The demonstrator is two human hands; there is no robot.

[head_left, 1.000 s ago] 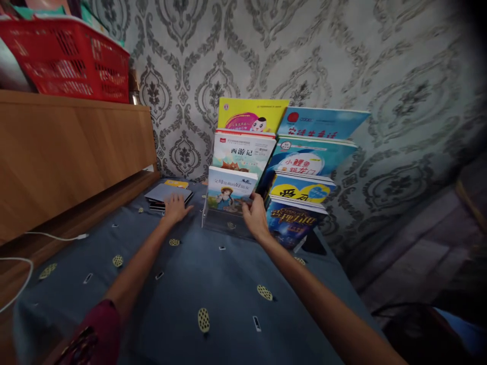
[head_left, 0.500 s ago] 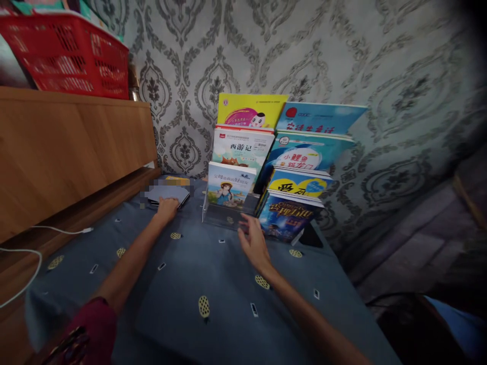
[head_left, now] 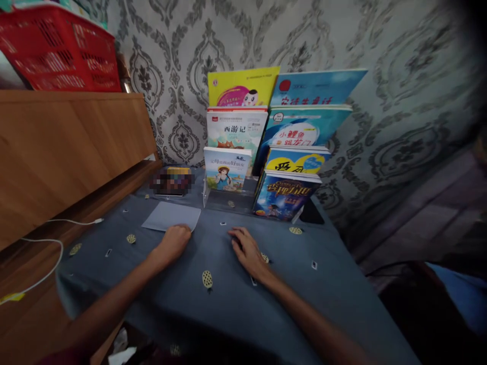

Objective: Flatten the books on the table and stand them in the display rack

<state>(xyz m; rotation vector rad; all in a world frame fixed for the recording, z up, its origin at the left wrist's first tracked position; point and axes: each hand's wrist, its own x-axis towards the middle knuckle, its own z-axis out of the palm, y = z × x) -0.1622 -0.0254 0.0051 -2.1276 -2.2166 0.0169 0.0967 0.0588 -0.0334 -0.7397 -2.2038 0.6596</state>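
Observation:
At the near right corner of a flat, plain light-grey booklet or book [head_left: 172, 217], my left hand [head_left: 175, 241] has its fingers closed on the edge. My right hand [head_left: 246, 249] rests low over the tablecloth with fingers apart and holds nothing. In front of it stands a clear stepped book rack [head_left: 230, 203]. The rack bears two columns of books, among them a pale-blue book with a girl on its cover [head_left: 227, 170] and a dark-blue book [head_left: 286, 198]. Behind the booklet lies a small stack of books [head_left: 173, 181], its top blurred out.
A grey-blue tablecloth [head_left: 243, 309] with pineapple prints covers the table. On the left is a wooden cabinet [head_left: 72, 137] bearing a red plastic basket [head_left: 61, 50]. A white cable [head_left: 59, 253] lies by the cabinet. Something flat and black [head_left: 312, 213] sits right of the rack.
My left hand has drawn the grey booklet off the stack, nearer and to the right. My right hand has moved back from the rack's front. The view has shifted slightly.

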